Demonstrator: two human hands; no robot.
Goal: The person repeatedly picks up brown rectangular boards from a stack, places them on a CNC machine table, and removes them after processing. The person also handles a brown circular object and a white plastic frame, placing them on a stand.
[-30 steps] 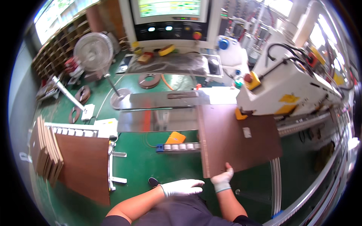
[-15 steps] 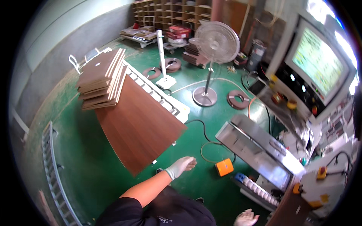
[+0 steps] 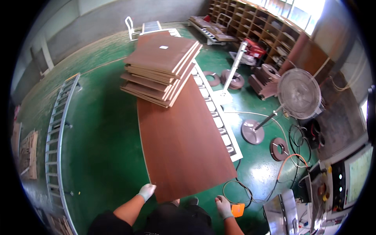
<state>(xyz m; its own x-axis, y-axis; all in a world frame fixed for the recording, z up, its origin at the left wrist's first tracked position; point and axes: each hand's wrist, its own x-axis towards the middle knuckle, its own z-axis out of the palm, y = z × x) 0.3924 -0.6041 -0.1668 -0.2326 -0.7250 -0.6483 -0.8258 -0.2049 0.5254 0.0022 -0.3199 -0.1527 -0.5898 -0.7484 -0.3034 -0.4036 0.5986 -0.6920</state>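
The long brown board [image 3: 192, 152] is the largest thing here. It lies flat upon the white roller conveyor [image 3: 217, 119], and its near end comes close to the person's body. I judge that it is stiff and rather heavy, and its smooth face may be slippery under gloves. Its corners could chip if they are knocked. The best hold seems to be the two long edges near this end, with fingers underneath.

The stack of smaller brown panels [image 3: 158, 55] sits on its far part, unevenly piled, so it adds weight and could slide if the board tilts.

The left hand [image 3: 147, 191] is at the near left corner; I cannot tell whether it grips the edge or only touches it. The right hand [image 3: 224, 206] is apart from the board, its fingers curled by an uncertain amount, with nothing visible in it.

Compared with half a second ago, the board is now in the middle of the view, and the left hand has come from open air to its corner.
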